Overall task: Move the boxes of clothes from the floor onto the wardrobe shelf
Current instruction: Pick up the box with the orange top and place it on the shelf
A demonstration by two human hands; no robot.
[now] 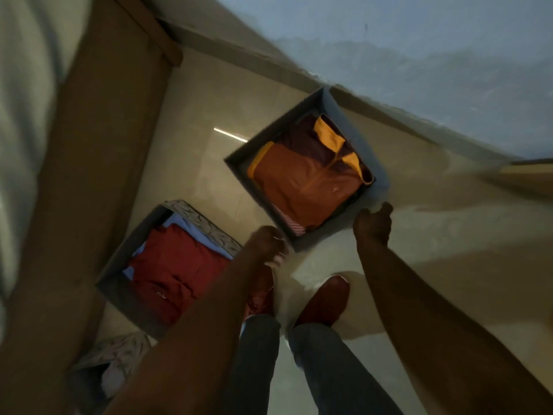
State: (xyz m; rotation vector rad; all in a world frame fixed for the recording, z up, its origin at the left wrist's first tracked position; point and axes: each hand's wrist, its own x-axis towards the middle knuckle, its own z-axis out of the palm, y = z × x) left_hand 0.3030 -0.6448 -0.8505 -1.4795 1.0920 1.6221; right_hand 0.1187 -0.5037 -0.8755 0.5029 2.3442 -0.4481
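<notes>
Two boxes of folded clothes are in view, and the one in hand is the grey box (305,172) at about one o'clock from the picture's middle, filled with an orange-and-maroon garment (308,181). It looks tilted against the tiled floor (203,109), though the blur leaves it unclear whether it has left the ground. The right hand (373,223) is closed over the box's near right corner at four o'clock; the left hand (269,242) sits at the near left corner at seven o'clock, fingers curled, but whether it truly grips the rim I cannot tell. That is the likely trouble: held by two corners on one side only, the soft-looking box could sag or tip away and spill the garment. The second box (167,265), with a red garment (176,265), lies at eight o'clock, close to the person's red shoes (324,301), and could catch a foot on turning toward the wooden frame (98,145).
</notes>
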